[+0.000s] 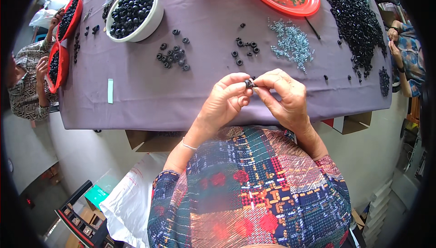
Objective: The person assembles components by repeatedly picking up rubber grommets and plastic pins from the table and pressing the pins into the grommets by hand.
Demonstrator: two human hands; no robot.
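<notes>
Between the thumb and fingertips of my left hand [221,100] is a small round black part [248,84]. My right hand [287,97] pinches right against it; whatever its fingertips hold is too small to make out. Both hands meet above the near edge of the cloth-covered table [136,107]. Just beyond them lie a few black ring-shaped parts [235,54] and a spread of small clear bluish pieces [293,43]. Farther left sits a loose cluster of similar black rings [170,57].
A white tub [156,20] full of black rings stands at the back left. A red plate [313,2] lies at the back, beside a large heap of small black pieces [356,25]. Red trays [63,66] line the left edge. People sit at both sides.
</notes>
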